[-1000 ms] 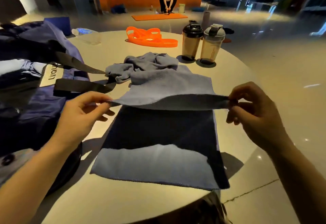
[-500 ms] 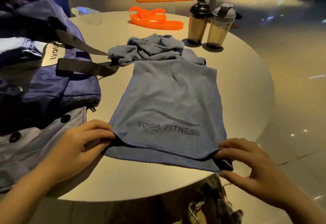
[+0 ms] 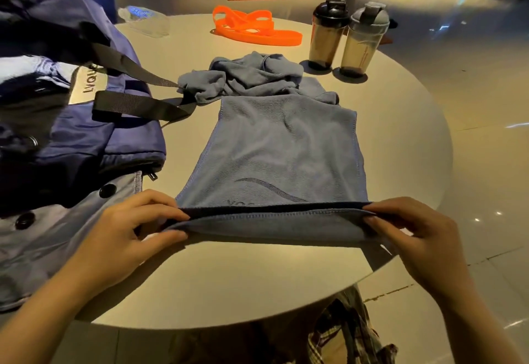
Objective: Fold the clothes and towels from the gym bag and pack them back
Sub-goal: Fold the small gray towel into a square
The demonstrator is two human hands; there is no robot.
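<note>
Both your hands pinch the near edge of the blue towel on the round table.

Head view: the gym bag at your left reads "LVQU" on its pale label; the towel shows only "YO" of its print above the lifted hem. Your left hand and right hand each clamp a near corner. A crumpled towel, orange bands and two shaker bottles lie beyond. Half a second ago the edge lay flat, "YOGA FITNESS" legible.
</note>
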